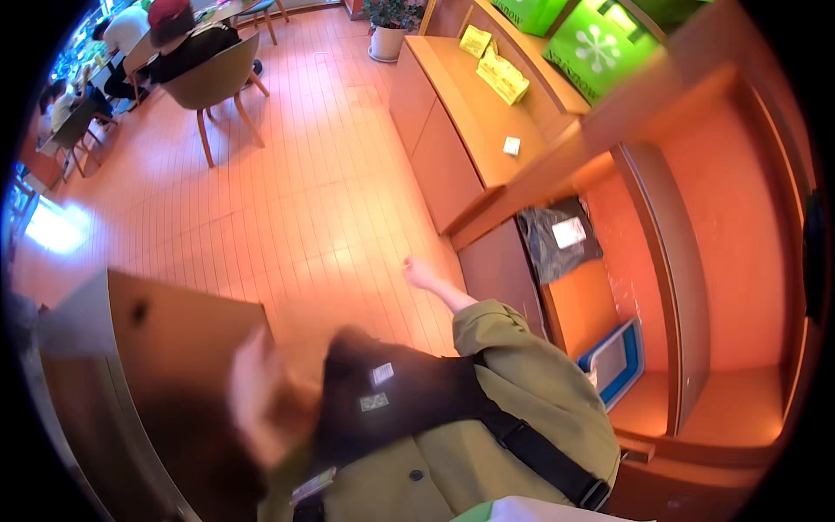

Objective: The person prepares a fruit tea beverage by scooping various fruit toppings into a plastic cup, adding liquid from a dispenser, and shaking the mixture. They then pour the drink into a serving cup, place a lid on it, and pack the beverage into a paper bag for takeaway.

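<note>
My left hand (251, 391) is heavily blurred beside the black apron (404, 398), near a brown-sided cabinet (186, 365) at the left. Its fingers cannot be made out, and no held thing is discernible. My right hand (419, 271) hangs out over the wooden plank floor (319, 215), with its fingers curled and nothing seen in it. The olive sleeve (489, 323) is pushed up on that arm. On the apron are two small pale labels (381, 374).
Wooden shelving (659, 287) on my right holds a black plastic bag (554, 238) and a blue-and-grey basin (616, 365). Yellow packets (502, 75) lie on the counter (450, 85), with green bags (597, 49) behind. A seated person (189, 46) occupies a chair (215, 75); a potted plant (389, 39) stands farther off.
</note>
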`<action>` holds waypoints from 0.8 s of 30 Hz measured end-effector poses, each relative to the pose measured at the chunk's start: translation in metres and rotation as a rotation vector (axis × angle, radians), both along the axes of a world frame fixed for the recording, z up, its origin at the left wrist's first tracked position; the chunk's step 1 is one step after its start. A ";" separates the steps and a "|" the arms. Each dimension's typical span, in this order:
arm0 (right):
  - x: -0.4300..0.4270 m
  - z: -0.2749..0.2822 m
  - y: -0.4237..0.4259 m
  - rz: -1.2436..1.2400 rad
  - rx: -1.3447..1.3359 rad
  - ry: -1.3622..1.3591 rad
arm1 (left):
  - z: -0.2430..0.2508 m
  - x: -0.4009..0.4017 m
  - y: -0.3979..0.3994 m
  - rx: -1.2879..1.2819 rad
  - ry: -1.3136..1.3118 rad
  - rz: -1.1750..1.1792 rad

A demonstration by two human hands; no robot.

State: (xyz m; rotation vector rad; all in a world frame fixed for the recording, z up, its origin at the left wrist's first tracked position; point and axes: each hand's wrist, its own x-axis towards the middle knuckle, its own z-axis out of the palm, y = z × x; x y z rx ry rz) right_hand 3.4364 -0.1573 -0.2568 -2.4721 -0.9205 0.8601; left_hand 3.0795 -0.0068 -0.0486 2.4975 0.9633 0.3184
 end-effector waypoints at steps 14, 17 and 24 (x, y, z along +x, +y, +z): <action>0.571 0.027 0.165 -0.538 -0.020 -0.756 | 0.053 0.500 0.280 -0.088 0.146 -0.238; 0.663 0.064 0.156 -0.813 -0.256 -0.697 | 0.019 0.582 0.293 -0.278 0.067 -0.432; 0.786 0.050 0.095 -0.824 -0.449 -0.587 | -0.056 0.639 0.366 -0.178 0.426 -0.351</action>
